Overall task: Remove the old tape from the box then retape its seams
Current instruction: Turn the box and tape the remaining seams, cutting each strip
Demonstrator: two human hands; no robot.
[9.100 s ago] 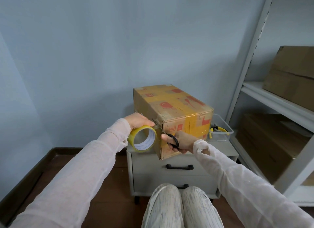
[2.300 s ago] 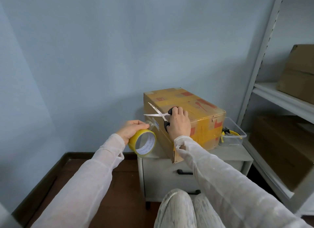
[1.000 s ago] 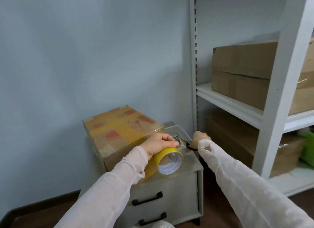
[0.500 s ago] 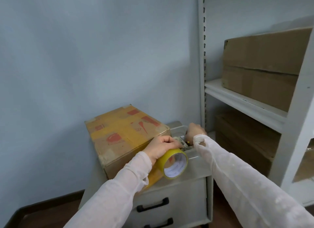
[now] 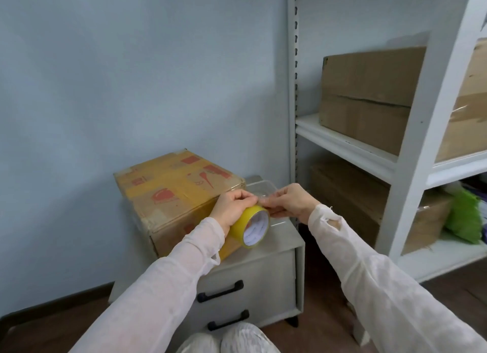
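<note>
left hand point(image 5: 232, 210): clamped round roll point(image 5: 250, 226), over surface point(image 5: 279, 238) right front.
right hand point(image 5: 290, 202): fingertips pinched on roll's top rim, likely lifting the tape end.
box point(image 5: 171, 192): on surface, left side, just beside roll.
risk: end tears to a sliver, or folds onto itself once free.

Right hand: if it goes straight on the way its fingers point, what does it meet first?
The tape roll: the right hand points left, fingertips pinching the roll's top rim, beside the left hand gripping it. Past those lies the box; depth unclear.

Storeroom: metal shelving point(image 5: 411, 152) with cartons point(image 5: 369, 94).
</note>
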